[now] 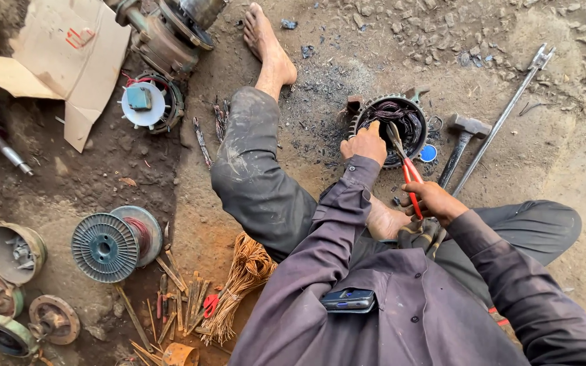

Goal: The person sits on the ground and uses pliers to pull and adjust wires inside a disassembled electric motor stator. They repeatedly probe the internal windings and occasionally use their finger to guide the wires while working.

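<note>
While the left hand point(366, 144) rests closed on the rim of the round motor stator point(392, 129), the right hand point(434, 202) is wrapped tight around red-handled pliers point(405, 166), whose jaws reach into the dark windings. The stator sits on the dirt ground point(347, 68) between the person's legs. Just beside it to the right lie a hammer point(461, 139) and a long metal rod point(503, 115). Well apart on the left are a wire spool point(113, 244) and a bundle of copper wire point(242, 285).
</note>
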The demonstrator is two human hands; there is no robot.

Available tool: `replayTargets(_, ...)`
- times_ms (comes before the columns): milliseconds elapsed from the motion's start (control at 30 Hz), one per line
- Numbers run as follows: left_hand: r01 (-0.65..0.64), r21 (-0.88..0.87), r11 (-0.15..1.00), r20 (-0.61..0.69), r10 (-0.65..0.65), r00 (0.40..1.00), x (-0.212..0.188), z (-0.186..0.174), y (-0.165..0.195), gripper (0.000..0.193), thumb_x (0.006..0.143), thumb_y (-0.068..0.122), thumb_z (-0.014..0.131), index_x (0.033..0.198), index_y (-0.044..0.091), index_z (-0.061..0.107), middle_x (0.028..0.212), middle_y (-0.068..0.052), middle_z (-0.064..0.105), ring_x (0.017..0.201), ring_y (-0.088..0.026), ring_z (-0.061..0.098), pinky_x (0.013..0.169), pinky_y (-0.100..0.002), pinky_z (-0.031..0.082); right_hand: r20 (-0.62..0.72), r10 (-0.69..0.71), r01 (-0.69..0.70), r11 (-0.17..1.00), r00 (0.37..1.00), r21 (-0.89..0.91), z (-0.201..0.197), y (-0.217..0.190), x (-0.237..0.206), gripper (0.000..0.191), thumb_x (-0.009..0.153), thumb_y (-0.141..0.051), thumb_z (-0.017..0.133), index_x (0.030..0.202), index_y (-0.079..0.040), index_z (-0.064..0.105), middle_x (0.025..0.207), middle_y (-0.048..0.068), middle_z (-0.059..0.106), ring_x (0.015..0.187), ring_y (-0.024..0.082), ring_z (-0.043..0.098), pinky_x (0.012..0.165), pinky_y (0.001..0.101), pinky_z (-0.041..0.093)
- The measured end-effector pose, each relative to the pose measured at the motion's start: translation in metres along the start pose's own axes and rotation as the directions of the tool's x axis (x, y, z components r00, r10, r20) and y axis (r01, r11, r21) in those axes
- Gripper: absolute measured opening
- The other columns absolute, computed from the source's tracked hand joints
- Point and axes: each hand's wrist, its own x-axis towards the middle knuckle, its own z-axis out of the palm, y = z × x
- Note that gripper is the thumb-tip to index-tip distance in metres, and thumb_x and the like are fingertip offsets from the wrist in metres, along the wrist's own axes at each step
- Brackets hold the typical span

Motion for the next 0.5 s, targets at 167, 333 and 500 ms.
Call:
replayTargets(167,0.02,-0.028,0.999,0.0,-0.02,1.0,0.003,-0.004,0.004,0.042,0.09,0.024,0.065,0.132,0.025,0.062,0.104,-0.009,0.075,0.092,-0.032,0.074,0.088,-0.052,0.047,-0.005,0.051,-0.051,0.998,0.999,-0.046,0.007,-0.021,-0.008,0.052,0.094,-0.04,0.059,0.133,-0.006,0.059,0.102,0.016,0.072,0.071,0.028,0.063,0.066,0.0396,0.054)
replayTargets(333,0.02,-0.009,1.0,-0.01,-0.02,1.0,0.004,-0.002,0.005,0.041,0.09,0.024,0.065,0.131,0.025,0.063,0.106,-0.01,0.073,0.092,-0.032,0.074,0.089,-0.052,0.047,0.0,0.105,-0.105,0.994,0.994,0.04,0.017,-0.023,-0.003,0.05,0.094,-0.043,0.057,0.129,-0.009,0.061,0.1,0.015,0.073,0.074,0.028,0.07,0.068,0.0409,0.058)
replayTargets(500,0.024,-0.015,1.0,-0.014,-0.024,1.0,0.007,0.001,0.004,0.039,0.089,0.025,0.066,0.127,0.025,0.064,0.105,-0.009,0.073,0.091,-0.032,0.073,0.087,-0.053,0.046,-0.053,-0.056,0.063,0.985,0.997,0.158,0.045,-0.001,0.02,0.043,0.1,-0.043,0.062,0.113,-0.002,0.06,0.079,0.014,0.059,0.061,0.03,0.057,0.055,0.0431,0.049)
